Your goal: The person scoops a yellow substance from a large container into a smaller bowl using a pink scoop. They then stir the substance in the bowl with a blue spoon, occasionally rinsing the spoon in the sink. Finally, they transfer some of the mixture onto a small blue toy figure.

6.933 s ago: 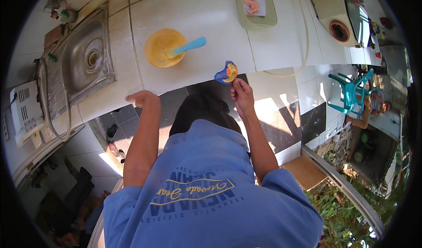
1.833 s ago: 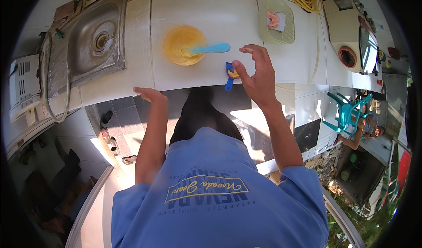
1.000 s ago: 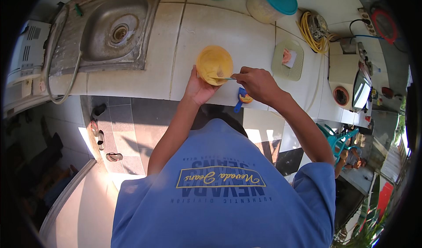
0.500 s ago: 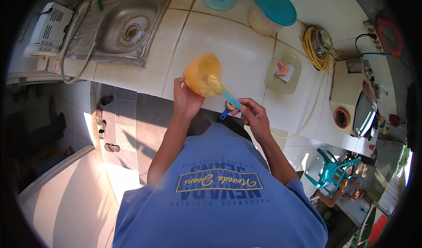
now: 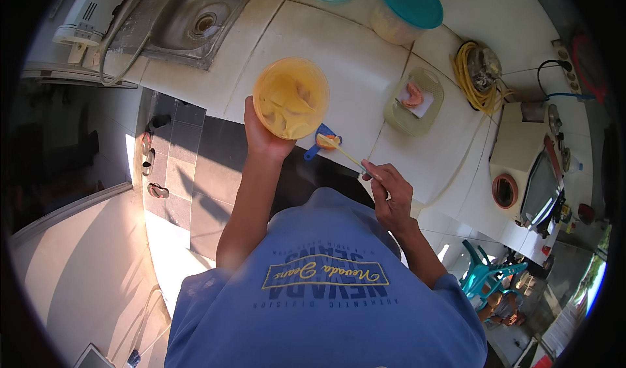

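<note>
My left hand (image 5: 266, 136) holds a yellow-orange mixing bowl (image 5: 291, 100) from below and its left side. The bowl is tipped so its mouth shows, with pale yellow paste smeared over the inside. In my right hand (image 5: 391, 190) is a spatula (image 5: 349, 157), gripped near the end of its handle and seen edge-on. Its pale blade lies over or against a small blue-handled piece (image 5: 312, 152) with an orange part, at the counter's front edge. Whether blade and piece touch, I cannot tell.
Right on the tiled counter (image 5: 339, 55) sits a green basket (image 5: 433, 104) with a pinkish curved piece (image 5: 413, 95) on white paper. Behind are a teal-lidded tub (image 5: 411, 6) and coiled yellow hose (image 5: 464, 74). A steel sink (image 5: 205, 22) is back left; another person (image 5: 505, 312) is at lower right.
The bowl has turned its mouth toward me and come up. The spatula has left the bowl, moving right and down toward the blue-handled piece, and has turned edge-on.
</note>
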Demonstrator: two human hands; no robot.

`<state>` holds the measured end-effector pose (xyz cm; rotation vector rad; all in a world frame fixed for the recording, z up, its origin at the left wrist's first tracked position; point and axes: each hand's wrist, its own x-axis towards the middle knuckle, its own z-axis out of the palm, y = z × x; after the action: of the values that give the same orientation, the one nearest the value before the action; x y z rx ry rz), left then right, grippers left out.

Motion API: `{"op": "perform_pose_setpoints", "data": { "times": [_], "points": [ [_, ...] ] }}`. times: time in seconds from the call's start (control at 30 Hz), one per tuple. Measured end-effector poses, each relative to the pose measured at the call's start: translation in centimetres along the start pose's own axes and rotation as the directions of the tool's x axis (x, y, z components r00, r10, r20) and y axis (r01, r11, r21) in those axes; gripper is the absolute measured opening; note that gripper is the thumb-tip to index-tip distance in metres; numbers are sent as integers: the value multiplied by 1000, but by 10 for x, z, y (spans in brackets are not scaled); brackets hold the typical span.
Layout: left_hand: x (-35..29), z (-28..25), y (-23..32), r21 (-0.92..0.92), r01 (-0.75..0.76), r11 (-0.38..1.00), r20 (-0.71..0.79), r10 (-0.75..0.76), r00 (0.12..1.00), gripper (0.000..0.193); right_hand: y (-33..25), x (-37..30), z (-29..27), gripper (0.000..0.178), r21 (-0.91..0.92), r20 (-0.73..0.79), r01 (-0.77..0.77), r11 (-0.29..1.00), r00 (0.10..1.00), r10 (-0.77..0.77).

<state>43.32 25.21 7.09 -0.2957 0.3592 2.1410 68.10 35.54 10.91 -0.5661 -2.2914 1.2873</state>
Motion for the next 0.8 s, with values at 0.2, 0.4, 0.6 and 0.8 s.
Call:
{"op": "perform_pose_setpoints", "data": {
  "times": [0.2,0.4,0.6,0.8],
  "points": [
    [-22,18,-2,53,254,966,223,-259,940,49,-9,50,-34,33,-22,191,132,991,973,-126],
    [-28,18,-9,-4,342,940,105,-340,935,50,-14,68,-40,34,-89,354,267,960,909,-220],
    [-26,17,-23,130,297,946,-182,-272,945,48,-3,68,-43,31,-3,443,177,984,882,-157],
    [-20,6,-30,79,232,970,-270,-203,941,49,14,55,-37,25,372,496,-511,775,815,298]
  ]
}}
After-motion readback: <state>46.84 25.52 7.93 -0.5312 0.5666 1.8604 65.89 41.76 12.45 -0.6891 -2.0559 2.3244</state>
